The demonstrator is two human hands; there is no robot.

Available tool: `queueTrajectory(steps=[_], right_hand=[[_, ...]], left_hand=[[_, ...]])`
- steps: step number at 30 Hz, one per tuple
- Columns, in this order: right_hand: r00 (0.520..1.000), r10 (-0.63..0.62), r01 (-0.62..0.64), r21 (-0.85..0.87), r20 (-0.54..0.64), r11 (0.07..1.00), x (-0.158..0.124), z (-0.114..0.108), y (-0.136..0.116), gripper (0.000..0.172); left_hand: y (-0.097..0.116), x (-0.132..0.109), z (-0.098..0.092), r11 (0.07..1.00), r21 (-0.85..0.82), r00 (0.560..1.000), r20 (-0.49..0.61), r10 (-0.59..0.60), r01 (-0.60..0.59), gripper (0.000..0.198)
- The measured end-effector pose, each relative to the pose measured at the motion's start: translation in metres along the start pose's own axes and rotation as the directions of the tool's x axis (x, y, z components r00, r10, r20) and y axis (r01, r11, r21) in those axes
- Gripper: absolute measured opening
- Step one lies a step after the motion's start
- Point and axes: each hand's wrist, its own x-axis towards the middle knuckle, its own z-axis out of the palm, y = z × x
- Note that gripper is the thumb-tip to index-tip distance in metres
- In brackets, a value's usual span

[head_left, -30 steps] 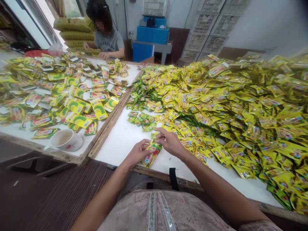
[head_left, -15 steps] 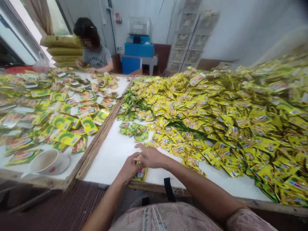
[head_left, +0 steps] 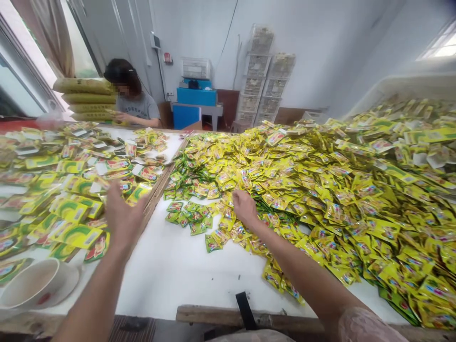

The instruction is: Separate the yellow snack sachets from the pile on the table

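Note:
My right hand (head_left: 244,207) reaches into the near edge of a big heap of small yellow sachets (head_left: 320,190) on the white right-hand table (head_left: 178,270). Its fingers curl down among the sachets and are hidden. A few loose green-and-yellow sachets (head_left: 188,218) lie just left of it. My left hand (head_left: 123,219) hovers, blurred, over the wooden seam between the two tables, fingers spread and nothing in it. It is nearest the larger yellow packets (head_left: 71,209) spread over the left table.
A cup on a saucer (head_left: 32,285) stands at the left table's near corner. A co-worker (head_left: 133,102) sits at the far end beside stacked sacks (head_left: 83,97). Behind are blue boxes (head_left: 195,97) and stacked crates (head_left: 265,80). A black strap (head_left: 244,308) hangs over the near edge.
Both hands were together on a small bundle of sachets at the near edge. Now they are apart: the left has swung toward the left table without the bundle, and the right has reached into the heap.

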Motion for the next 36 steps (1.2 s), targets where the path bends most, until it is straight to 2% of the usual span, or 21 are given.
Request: queueTrajectory(steps=[1,2,4,7,9,11,13,16,18,21,23,25,27,28,30,32,34,36], right_hand=[[1.0,0.006,-0.006,-0.033,0.006,0.999,0.009,0.0,0.005,0.024],[1.0,0.005,-0.003,-0.052,0.021,0.999,0.016,0.002,0.009,0.025],[0.998,-0.004,0.011,-0.096,0.067,0.995,0.023,0.009,0.014,0.035],[0.99,-0.005,0.024,-0.136,0.14,0.99,0.02,0.019,0.015,0.034],[0.985,0.002,0.023,-0.145,0.172,0.989,0.013,0.021,0.015,0.024],[0.982,0.012,0.015,-0.138,0.189,0.99,0.005,0.02,0.016,0.021],[0.979,0.022,0.001,-0.112,0.204,0.994,-0.002,0.016,0.018,0.024],[0.969,0.034,-0.021,-0.055,0.245,0.998,-0.012,0.012,0.025,0.017],[0.974,0.037,-0.049,0.045,0.224,0.998,-0.018,0.011,0.029,0.021],[0.991,0.066,-0.101,0.311,0.119,0.945,-0.028,0.009,0.027,0.033],[0.987,0.093,-0.151,0.536,0.135,0.831,-0.036,0.006,0.018,0.037],[0.969,0.078,-0.229,0.722,0.236,0.653,-0.046,0.005,0.003,0.039],[0.947,0.025,-0.288,0.813,0.32,0.506,-0.059,0.005,-0.014,0.039],[0.942,-0.001,-0.295,0.828,0.337,0.477,-0.065,0.006,-0.022,0.038],[0.947,-0.026,-0.261,0.812,0.321,0.522,-0.078,0.011,-0.033,0.033],[0.97,-0.016,-0.174,0.736,0.243,0.655,-0.089,0.016,-0.039,0.027],[0.993,-0.016,-0.062,0.624,0.118,0.779,-0.098,0.019,-0.04,0.021],[0.999,-0.039,0.031,0.553,0.004,0.833,-0.104,0.019,-0.04,0.018]], left_hand=[[0.005,-0.011,0.011,0.999,0.033,0.999,0.049,0.004,-0.005,0.064],[0.008,-0.024,0.023,0.999,0.043,0.987,0.159,0.01,-0.017,0.05],[0.013,-0.05,0.051,0.994,0.057,0.93,0.361,0.067,-0.094,0.03],[0.019,-0.074,0.084,0.979,0.069,0.86,0.492,0.136,-0.194,0.025],[0.022,-0.08,0.097,0.978,0.022,0.806,0.57,0.158,-0.206,0.026],[0.023,-0.081,0.103,0.986,-0.02,0.763,0.631,0.143,-0.168,0.022],[0.022,-0.079,0.104,0.994,-0.03,0.76,0.641,0.103,-0.109,0.012],[0.015,-0.079,0.1,0.999,-0.05,0.794,0.607,0.041,-0.013,0.004],[0.009,-0.082,0.094,0.994,-0.089,0.812,0.584,-0.002,0.066,0.012],[0.004,-0.093,0.085,0.966,-0.165,0.812,0.58,-0.067,0.198,0.026],[0.003,-0.104,0.081,0.938,-0.207,0.797,0.595,-0.105,0.278,0.032],[0.005,-0.117,0.078,0.913,-0.232,0.787,0.602,-0.136,0.336,0.034],[0.008,-0.129,0.077,0.895,-0.249,0.789,0.593,-0.16,0.369,0.034],[0.01,-0.135,0.077,0.885,-0.268,0.797,0.581,-0.166,0.38,0.034],[0.015,-0.146,0.076,0.851,-0.338,0.816,0.553,-0.166,0.402,0.033],[0.021,-0.154,0.073,0.783,-0.43,0.818,0.55,-0.168,0.45,0.034],[0.027,-0.16,0.069,0.671,-0.492,0.769,0.612,-0.186,0.554,0.035],[0.032,-0.163,0.065,0.541,-0.504,0.682,0.706,-0.192,0.673,0.035]])
